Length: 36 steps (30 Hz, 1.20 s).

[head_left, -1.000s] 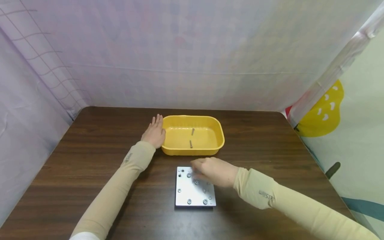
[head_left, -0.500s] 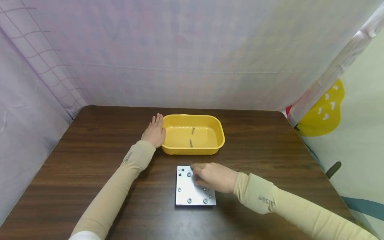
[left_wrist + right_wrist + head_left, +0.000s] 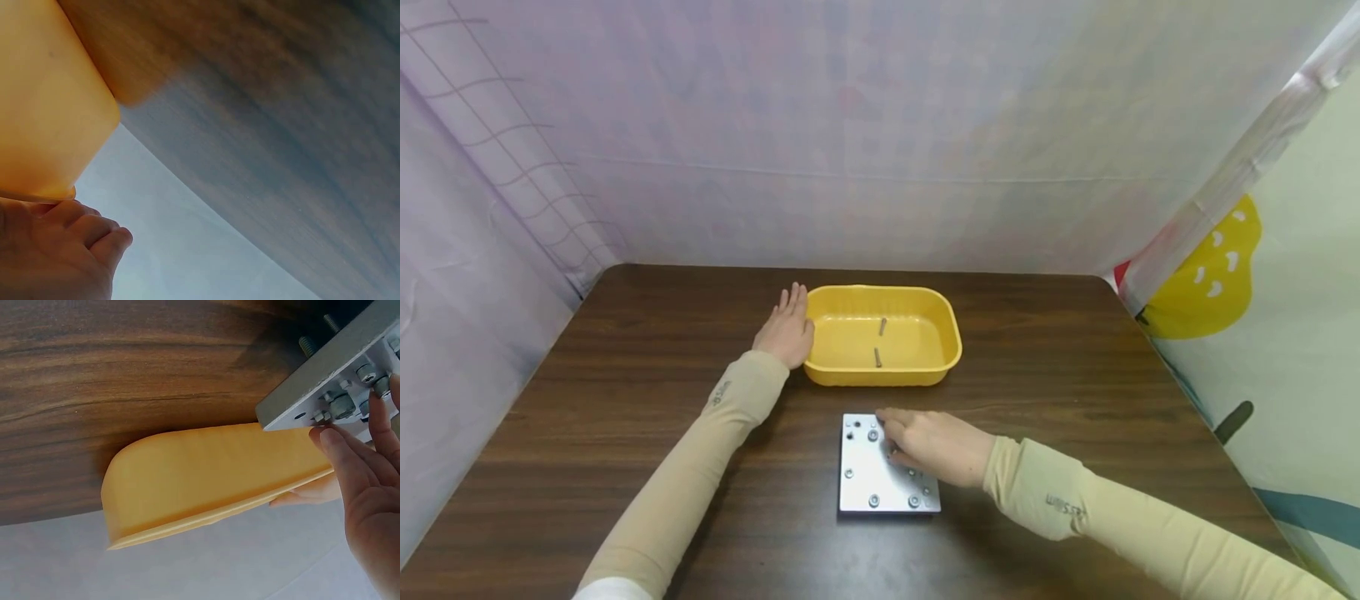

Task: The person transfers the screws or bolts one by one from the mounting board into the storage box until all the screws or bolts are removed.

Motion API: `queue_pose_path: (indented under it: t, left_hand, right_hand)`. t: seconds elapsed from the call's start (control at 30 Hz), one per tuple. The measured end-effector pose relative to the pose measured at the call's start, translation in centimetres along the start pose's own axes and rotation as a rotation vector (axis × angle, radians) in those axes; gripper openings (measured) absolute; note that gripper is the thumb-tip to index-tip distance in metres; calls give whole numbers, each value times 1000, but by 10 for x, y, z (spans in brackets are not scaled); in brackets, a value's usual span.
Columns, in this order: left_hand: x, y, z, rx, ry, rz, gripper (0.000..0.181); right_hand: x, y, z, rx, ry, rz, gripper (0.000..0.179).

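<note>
On the table lies a square silver metal plate [image 3: 880, 487], fitted with several bolts. My right hand [image 3: 943, 446] reaches over its upper right part, and in the right wrist view a finger and thumb [image 3: 379, 422] pinch a bolt [image 3: 382, 386] standing in the plate. Other fingers of that hand touch the plate's edge. Behind the plate stands a yellow plastic tray [image 3: 880, 377]. My left hand [image 3: 785, 335] rests against the tray's left side, its fingers fairly straight along the rim. Two loose bolts [image 3: 877, 357] lie inside the tray.
The dark wood-grain table [image 3: 1045, 358] extends on both sides of the tray. A pale cloth curtain [image 3: 865, 167] hangs behind it, and a cloth with a yellow printed shape [image 3: 1213, 275] hangs at the right. Threaded bolt ends [image 3: 306, 346] stick out beneath the plate.
My right hand's fingers, blurred a second ago, have come down slightly onto the plate and now cover a bolt. The left hand, tray and plate stay in place.
</note>
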<state>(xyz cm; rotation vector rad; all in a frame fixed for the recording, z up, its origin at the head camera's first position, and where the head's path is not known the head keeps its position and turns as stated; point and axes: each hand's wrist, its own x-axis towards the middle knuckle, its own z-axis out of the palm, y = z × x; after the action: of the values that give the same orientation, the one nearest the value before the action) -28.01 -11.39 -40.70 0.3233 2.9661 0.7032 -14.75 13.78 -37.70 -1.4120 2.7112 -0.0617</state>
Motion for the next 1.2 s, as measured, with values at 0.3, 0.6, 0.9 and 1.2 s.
queue_pose_path:
  t: [0.3, 0.6, 0.9, 1.2]
  left_hand:
    - [-1, 1, -1, -1, -3, 1, 60]
    - [-1, 1, -1, 0, 2, 3, 60]
    - [0, 0, 0, 8, -2, 1, 61]
    - [0, -1, 0, 3, 5, 2, 60]
  right_hand:
    - [-1, -1, 1, -44, 9, -16, 15]
    - [-2, -1, -4, -48, 43, -34, 22]
    - [0, 2, -17, 6, 73, -18, 18]
    - [4, 11, -20, 16, 155, -13, 18]
